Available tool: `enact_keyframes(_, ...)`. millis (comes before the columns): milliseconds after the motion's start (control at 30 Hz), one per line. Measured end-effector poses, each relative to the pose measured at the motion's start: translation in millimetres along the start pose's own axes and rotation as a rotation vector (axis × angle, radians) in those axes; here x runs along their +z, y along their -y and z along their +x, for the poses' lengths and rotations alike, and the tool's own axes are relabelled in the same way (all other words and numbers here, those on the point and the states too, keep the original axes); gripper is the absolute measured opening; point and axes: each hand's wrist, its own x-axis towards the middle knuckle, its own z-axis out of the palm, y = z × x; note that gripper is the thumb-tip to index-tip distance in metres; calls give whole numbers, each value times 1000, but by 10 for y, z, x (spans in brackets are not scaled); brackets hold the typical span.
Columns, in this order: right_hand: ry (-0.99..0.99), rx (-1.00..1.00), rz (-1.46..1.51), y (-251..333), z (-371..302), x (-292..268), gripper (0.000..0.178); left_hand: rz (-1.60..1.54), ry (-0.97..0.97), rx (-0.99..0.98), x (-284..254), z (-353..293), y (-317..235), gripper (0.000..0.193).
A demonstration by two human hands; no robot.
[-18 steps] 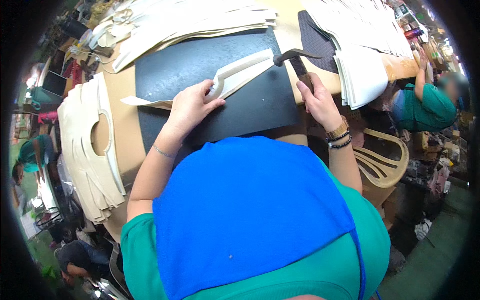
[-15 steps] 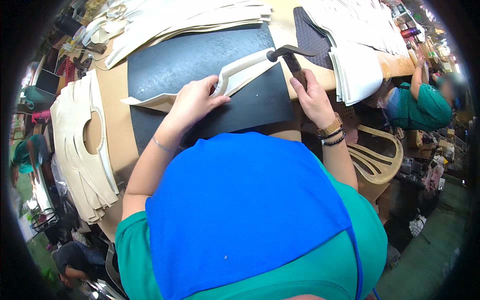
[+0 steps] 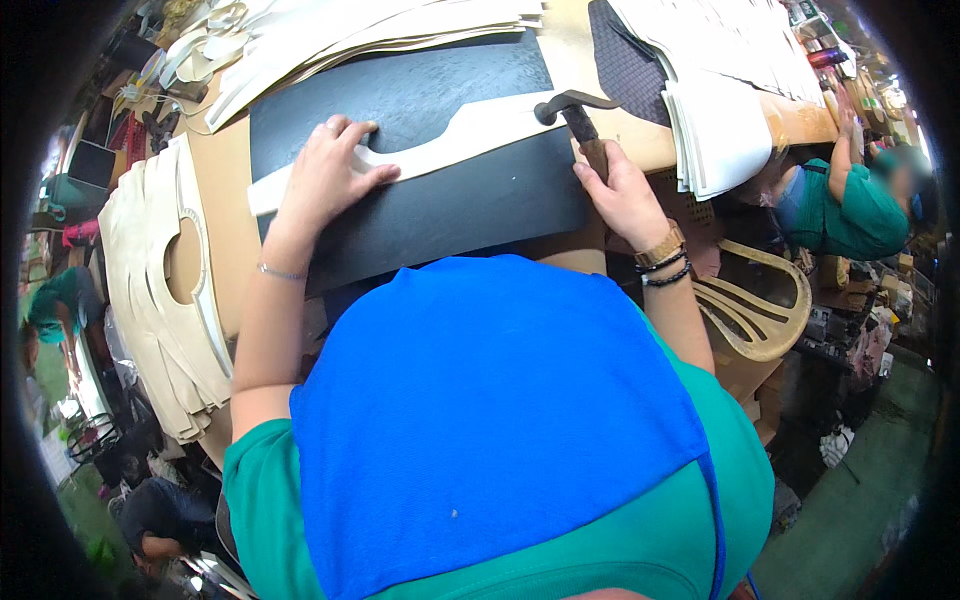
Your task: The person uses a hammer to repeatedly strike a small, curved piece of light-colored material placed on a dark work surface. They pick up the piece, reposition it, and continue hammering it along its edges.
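A long cream-white cut piece (image 3: 440, 152) with a curved notch in its upper edge lies flat across a black board (image 3: 470, 205). Over its left part rests my left hand (image 3: 332, 172), thumb and fingers spread apart, pressing on it. My right hand (image 3: 622, 195) is wrapped round the dark handle of a hammer (image 3: 582, 120). The round face of the hammer's head touches the right end of the piece, and its curved, pointed end stretches to the right. Part of the piece is hidden under my left hand.
Stacked cream pieces (image 3: 165, 300) lie at the left, with more sheets (image 3: 400, 40) behind the board. White sheets (image 3: 720, 130) and a dark textured piece (image 3: 632, 75) are at the far right. A chair (image 3: 760, 305) stands right. A person in green (image 3: 850, 205) works beyond.
My left hand has slid left along the piece, which was folded up and now lies flat. The hammer stays at the right end, almost unmoved.
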Motion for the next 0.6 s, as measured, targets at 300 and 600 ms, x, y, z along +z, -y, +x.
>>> enact_keyframes(300, -139, -85, -47, 248, -34, -58, 36, 19, -78, -51, 37, -282, -341, 58)
enact_keyframes(600, -46, -46, -306, 177, 355, 73, 34, -168, -7, -65, 483, 898, -620, 51)
